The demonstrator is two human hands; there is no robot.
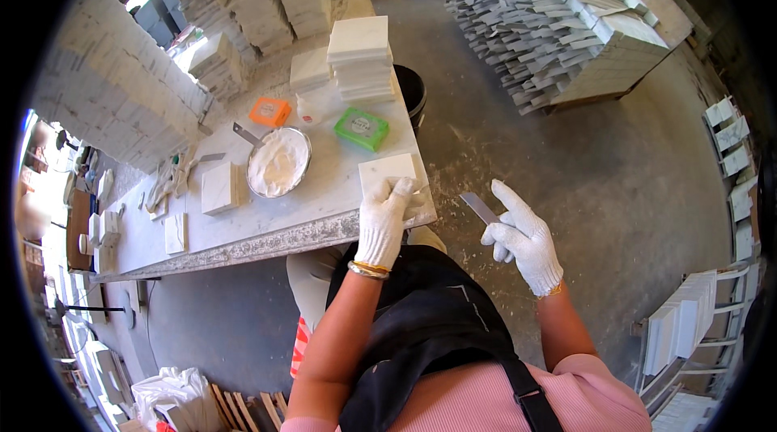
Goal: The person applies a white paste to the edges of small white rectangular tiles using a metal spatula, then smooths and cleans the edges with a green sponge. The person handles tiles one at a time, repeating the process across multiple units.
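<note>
Showing 2 white-gloved hands at the corner of a pale bench [328, 196], with clock directions read from the square white tile [387, 167] near its right end. The left hand [384, 218] lies at 6 o'clock, its fingers bent at the tile's near edge; whether they grip the tile cannot be told. The right hand [522, 242] is held at 4 o'clock, beyond the bench and above the floor [502, 141], with 1 finger extended and the others pinched on a flat metal scraper [479, 207], whose blade points to 10 o'clock. A bowl [304, 176] of white paste [278, 158] sits at 9 o'clock, another flat tool [245, 134] resting at its rim; a green box [362, 129] lies at 11, an orange box [270, 112] at 10, and stacked tiles [358, 60] at 12 o'clock
</note>
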